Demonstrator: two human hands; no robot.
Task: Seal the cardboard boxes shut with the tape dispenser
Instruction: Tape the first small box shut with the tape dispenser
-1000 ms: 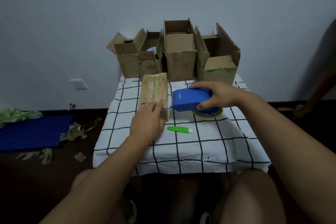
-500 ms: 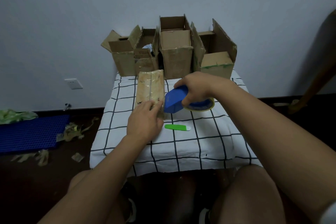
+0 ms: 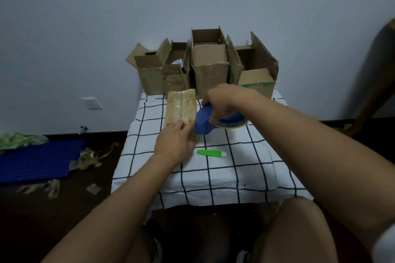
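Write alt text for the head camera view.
A right hand grips a blue tape dispenser beside a flat taped box, which the left hand steadies on a checked table. Open cardboard boxes stand behind.

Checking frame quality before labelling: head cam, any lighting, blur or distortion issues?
Head view: dim, flat, bluish light; floor nearly black; wide-angle bowing at the edges, forearms stretched; soft blur on the right hand and tape dispenser; taped box shows faint sheen; no harsh glare.
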